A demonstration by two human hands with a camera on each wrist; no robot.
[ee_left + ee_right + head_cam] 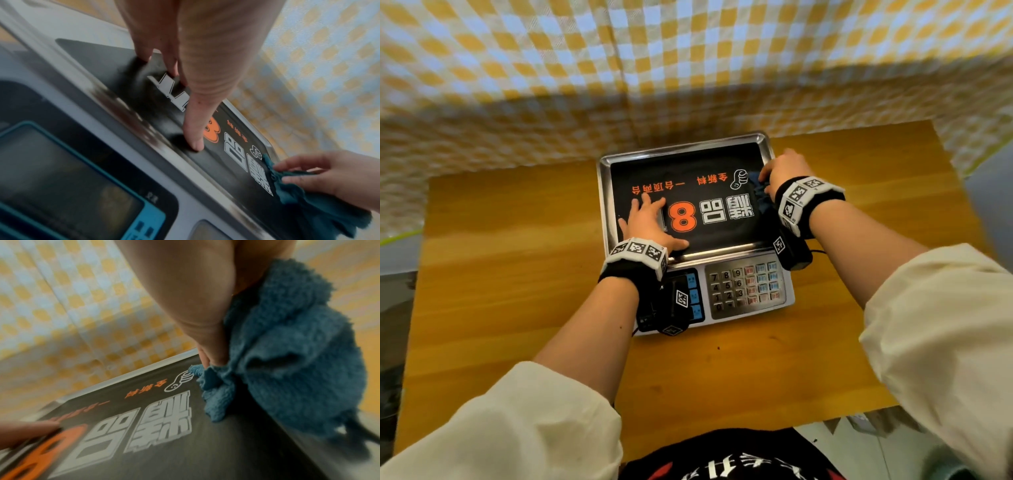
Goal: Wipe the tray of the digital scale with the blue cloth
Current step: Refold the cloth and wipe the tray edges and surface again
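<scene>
The digital scale (743, 291) sits mid-table with a steel tray (604, 192) covered by a black printed film (688, 168). My left hand (650, 219) lies flat on the tray's left part, fingers straight and spread, thumb pressing near the front rim (194, 142). My right hand (784, 168) grips the bunched blue cloth (758, 195) at the tray's right edge. In the right wrist view the cloth (287, 345) hangs from the curled fingers and touches the film (164, 443). The left wrist view shows the cloth (304, 194) under the right hand (329, 175).
The scale's keypad (744, 286) and display (61, 186) face me at the front. The wooden table (517, 308) extends left, right and toward me. A yellow checkered curtain (654, 68) hangs directly behind the scale.
</scene>
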